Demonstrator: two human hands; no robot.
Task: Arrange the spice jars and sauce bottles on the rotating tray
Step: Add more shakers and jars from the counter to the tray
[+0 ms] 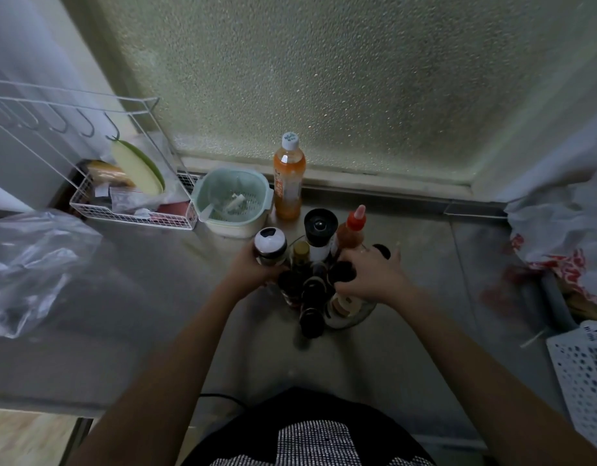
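A round rotating tray [356, 317] sits mid-counter, crowded with several dark-capped spice jars [312, 290]. On it also stand a gold-capped bottle [301, 253], a black-topped grinder [320, 232] and a red-nozzled sauce bottle [351, 232]. My left hand [248, 269] grips a white-lidded spice jar [270, 247] at the tray's left edge. My right hand [369, 275] reaches over the tray's right side, fingers curled round a dark-capped jar [344, 272]. One black-capped jar [382, 251] stands just behind that hand.
Behind the tray stand an orange drink bottle [288, 178] and a pale green colander bowl [233, 201]. A white wire rack [129, 190] is at back left, a clear plastic bag [31, 264] at left. Bags [566, 230] and a white perforated basket [586, 375] are at right.
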